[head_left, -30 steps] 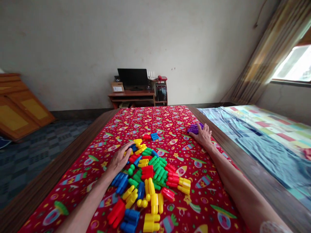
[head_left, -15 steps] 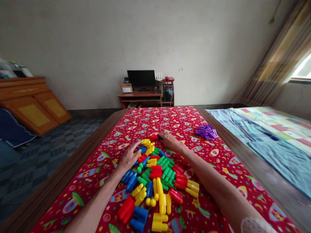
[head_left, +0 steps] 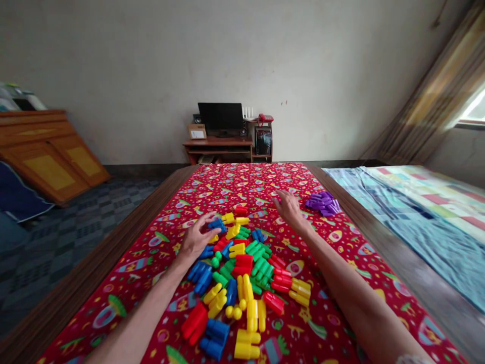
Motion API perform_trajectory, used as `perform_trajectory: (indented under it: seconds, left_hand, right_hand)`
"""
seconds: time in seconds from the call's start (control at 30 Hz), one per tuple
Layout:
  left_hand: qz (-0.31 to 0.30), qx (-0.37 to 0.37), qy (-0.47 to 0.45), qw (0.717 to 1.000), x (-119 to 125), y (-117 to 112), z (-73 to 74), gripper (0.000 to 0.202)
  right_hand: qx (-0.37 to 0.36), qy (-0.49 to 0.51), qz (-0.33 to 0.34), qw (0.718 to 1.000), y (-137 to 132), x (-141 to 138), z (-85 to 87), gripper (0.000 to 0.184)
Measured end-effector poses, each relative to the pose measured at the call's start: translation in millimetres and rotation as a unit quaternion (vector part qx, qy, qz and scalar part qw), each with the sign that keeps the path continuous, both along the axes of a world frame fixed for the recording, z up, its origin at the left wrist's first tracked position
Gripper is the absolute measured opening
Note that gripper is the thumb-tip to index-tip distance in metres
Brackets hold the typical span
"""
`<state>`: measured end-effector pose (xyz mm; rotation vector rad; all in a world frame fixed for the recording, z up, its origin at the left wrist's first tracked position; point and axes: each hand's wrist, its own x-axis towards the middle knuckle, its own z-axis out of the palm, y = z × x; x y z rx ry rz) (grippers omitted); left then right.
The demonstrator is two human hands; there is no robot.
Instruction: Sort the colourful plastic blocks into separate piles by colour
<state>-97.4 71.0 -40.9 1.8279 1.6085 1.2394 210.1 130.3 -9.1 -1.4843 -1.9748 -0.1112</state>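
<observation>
My left hand (head_left: 197,237) is at the far left side of a heap of plastic toy blocks, its thumb and fingers closed around a blue block (head_left: 217,225). Just beyond lie a yellow block (head_left: 228,218) and a red block (head_left: 240,210). My right hand (head_left: 290,206) hovers over the red patterned cloth (head_left: 261,189), fingers stretched and apart, with nothing visible in them. It is apart from the heap, to the left of a pile of purple pieces (head_left: 323,203). Green blocks (head_left: 261,268) fill the heap's middle; yellow ones (head_left: 247,344) lie nearest me.
The cloth covers a long table with dark wooden edges (head_left: 151,202). A desk with a monitor (head_left: 220,119) stands against the far wall. To the right is a bed with a checked sheet (head_left: 428,187); to the left, a wooden cabinet (head_left: 53,156).
My right hand has left the far end of the heap and moved right, towards the purple pieces. My left hand has drawn slightly left with the blue block.
</observation>
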Motion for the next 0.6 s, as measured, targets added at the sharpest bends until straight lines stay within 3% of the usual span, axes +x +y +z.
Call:
perform_trajectory:
  seconds: [0.07,0.17,0.23,0.37,0.5,0.6]
  left_hand:
    - [0.017,0.021,-0.008,1.0,5,-4,7.0,0.067]
    - [0.003,0.047,-0.014,0.999,17,-14,17.6,0.065]
    - [-0.023,0.058,-0.017,0.998,26,-19,21.8,0.066]
    - [-0.084,0.035,-0.036,0.995,30,-17,20.5,0.069]
    - [-0.119,-0.018,0.039,0.992,14,-7,19.6,0.052]
    - [-0.134,-0.094,0.108,0.98,5,-7,25.0,0.045]
  right_hand:
    - [0.016,0.031,0.108,0.994,-13,-26,7.3,0.032]
    - [-0.038,0.023,0.302,0.952,-39,-67,16.0,0.03]
    - [-0.067,-0.014,0.333,0.941,-52,-84,19.8,0.027]
    - [-0.087,-0.052,0.237,0.966,-48,-74,27.1,0.022]
    - [-0.078,-0.013,0.045,0.996,-17,-25,31.3,0.025]
    - [-0.093,-0.016,-0.096,0.991,0,9,26.0,0.028]
